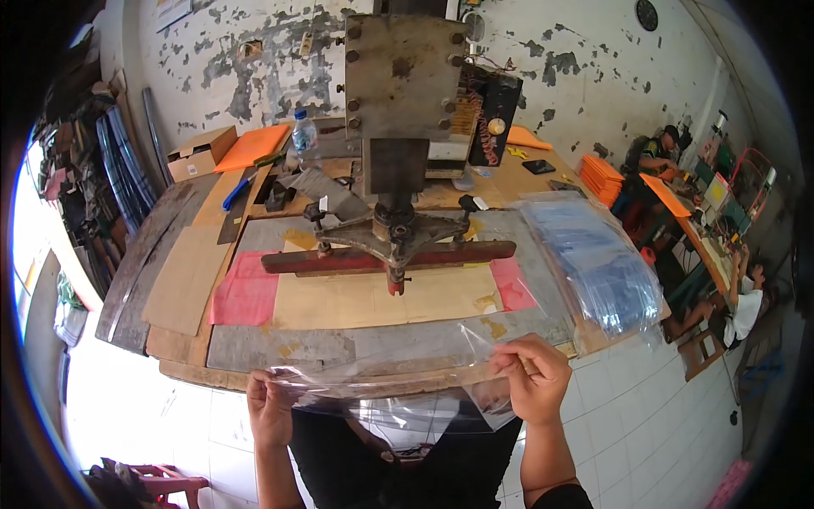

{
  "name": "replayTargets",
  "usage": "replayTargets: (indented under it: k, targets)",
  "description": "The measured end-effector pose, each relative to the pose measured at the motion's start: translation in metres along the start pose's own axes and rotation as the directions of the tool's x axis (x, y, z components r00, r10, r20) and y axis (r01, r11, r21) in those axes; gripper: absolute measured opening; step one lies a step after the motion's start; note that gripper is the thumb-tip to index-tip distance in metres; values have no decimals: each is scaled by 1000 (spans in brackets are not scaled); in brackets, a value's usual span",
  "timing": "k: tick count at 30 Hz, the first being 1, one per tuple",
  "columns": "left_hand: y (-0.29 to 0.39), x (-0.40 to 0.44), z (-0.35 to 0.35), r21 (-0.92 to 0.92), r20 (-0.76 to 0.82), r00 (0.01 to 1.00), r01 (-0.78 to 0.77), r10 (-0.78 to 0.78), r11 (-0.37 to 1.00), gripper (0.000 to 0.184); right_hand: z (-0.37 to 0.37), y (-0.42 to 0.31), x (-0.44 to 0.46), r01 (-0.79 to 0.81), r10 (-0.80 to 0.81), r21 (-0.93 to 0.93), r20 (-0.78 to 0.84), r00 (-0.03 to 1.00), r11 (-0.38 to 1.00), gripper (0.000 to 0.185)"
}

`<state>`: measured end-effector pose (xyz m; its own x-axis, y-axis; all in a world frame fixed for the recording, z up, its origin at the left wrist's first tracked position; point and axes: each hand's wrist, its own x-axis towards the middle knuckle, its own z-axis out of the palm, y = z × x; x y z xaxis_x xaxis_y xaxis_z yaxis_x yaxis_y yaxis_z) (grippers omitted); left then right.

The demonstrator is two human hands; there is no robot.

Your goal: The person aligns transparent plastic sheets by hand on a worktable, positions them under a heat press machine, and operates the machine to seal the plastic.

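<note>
Between my two hands a clear plastic sheet (pixel 390 386) is stretched at the front edge of the worktable. My left hand (pixel 270 409) pinches its left end, and my right hand (pixel 536 373) pinches the right end between thumb and fingers. Just beyond the sheet is the press bed (pixel 339 343), a grey plate with a cream pad (pixel 356 301) and pink pieces at both sides. Above the pad hangs the press head (pixel 394 229) with a long reddish bar (pixel 458 252). A stack of clear bluish plastic sheets (pixel 593 263) lies right of the bed.
At the back left are a cardboard box (pixel 201 153), an orange stack (pixel 252 146) and a water bottle (pixel 303 136). A blue-handled tool (pixel 236 195) lies left of the press. A phone (pixel 538 167) rests at the back right. Other people (pixel 666 153) sit at a bench on the right.
</note>
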<state>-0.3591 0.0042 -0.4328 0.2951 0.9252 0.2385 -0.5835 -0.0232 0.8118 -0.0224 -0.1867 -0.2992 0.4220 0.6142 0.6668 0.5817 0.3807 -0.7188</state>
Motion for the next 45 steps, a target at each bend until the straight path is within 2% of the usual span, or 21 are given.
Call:
replayTargets:
  k: [2, 4, 5, 7, 10, 13, 16, 18, 23, 25, 26, 28, 31, 34, 35, 37, 38, 40, 41, 44, 45]
  targets:
    - [-5, -1, 1, -1, 5, 1000, -14, 14, 1000, 20, 1, 5, -1, -4, 4, 44, -17, 1000, 999, 13]
    - [-4, 0, 3, -6, 9, 999, -31, 31, 999, 20, 5, 7, -1, -157, 174, 246, -51, 983, 956, 15]
    - [1, -2, 5, -14, 11, 1000, 0, 0, 1000, 21, 4, 8, 0, -154, 172, 246, -52, 984, 957, 15]
    - [2, -4, 6, -22, 14, 999, 35, -34, 999, 21, 4, 9, 2, -41, 37, 37, 95, 995, 998, 18]
    - [0, -6, 4, -75, -69, 998, -3, -2, 997, 23, 4, -7, 9, 40, -47, 46, 162, 986, 998, 26]
    - [8, -10, 8, -58, -13, 999, -31, 31, 998, 24, 7, 1, 4, -92, 60, 235, 138, 989, 968, 35]
    - [14, -13, 13, -83, 1, 1000, 13, -12, 997, 33, -2, 12, 1, -134, 89, 244, 185, 979, 961, 35]
    - [10, -12, 2, 65, -15, 999, -36, 37, 997, 44, -4, 10, 1, -170, 132, 258, 159, 978, 951, 33]
    - [49, -8, -14, 173, 240, 959, 111, -151, 979, 65, -10, 3, 6, -224, 203, 283, 101, 974, 933, 24]
    - [60, -6, -17, 315, 461, 824, 197, -331, 928, 98, -12, -6, 12, -188, 169, 190, 107, 980, 964, 19]
    - [68, 3, -21, 413, 636, 655, 160, -409, 897, 125, -13, -10, 17, -184, 165, 191, 111, 980, 964, 19]
    - [77, 12, 5, 342, 810, 431, 201, -397, 918, 131, -14, -22, 26, -58, 40, 86, 192, 981, 995, 17]
    - [69, 7, 49, 300, 844, 432, 113, -318, 947, 118, -8, -43, 37, 11, -29, 63, 304, 952, 998, 16]
    - [48, -12, 99, 267, 732, 659, -44, -173, 963, 78, 7, -54, 39, 50, -78, 84, 365, 928, 995, 16]
    - [41, -13, 111, 265, 725, 669, -49, -166, 963, 78, 10, -56, 38, 61, -87, 80, 374, 923, 995, 16]
    - [30, -13, 131, 204, 615, 788, -191, 26, 960, 53, 15, -60, 35, 42, -68, 75, 381, 922, 996, 15]
    - [29, -14, 137, 198, 608, 793, -193, 34, 961, 53, 15, -61, 34, 18, -41, 64, 376, 926, 998, 16]
    - [28, -17, 149, 347, 567, 795, -467, 216, 813, 36, 16, -59, 32, 46, -64, 58, 378, 923, 997, 15]
    - [27, -17, 157, 347, 543, 789, -523, 288, 778, 31, 16, -58, 32, 69, -84, 55, 371, 925, 996, 15]
    - [28, -15, 152, 379, 631, 759, -481, 160, 791, 30, 14, -55, 32, 46, -59, 42, 387, 920, 998, 16]
    - [29, -8, 144, 325, 693, 715, -424, 93, 845, 43, 14, -55, 33, 44, -56, 40, 388, 920, 998, 16]
